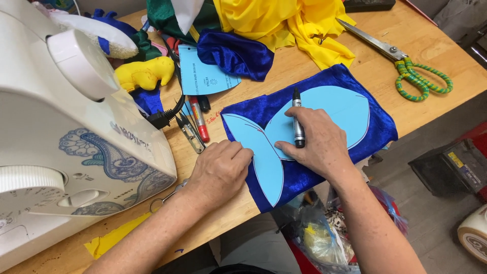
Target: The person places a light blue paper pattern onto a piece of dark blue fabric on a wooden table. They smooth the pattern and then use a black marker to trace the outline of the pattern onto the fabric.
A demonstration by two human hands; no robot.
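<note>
Tracing stage, judging by the scene: the right hand (317,142) gripped a black marker pen (298,121) over the light-blue whale-shaped paper pattern (324,109); beside it, the left hand (220,170) pressed flat, fingers together, on the pattern's tail atop royal-blue velvet fabric (375,132); outlining would need firm pressure

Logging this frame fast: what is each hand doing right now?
Left hand: holds nothing, fingers curled, pressing the light blue paper pattern onto blue velvet fabric.
Right hand: closed on a black marker, also resting on the pattern.
</note>
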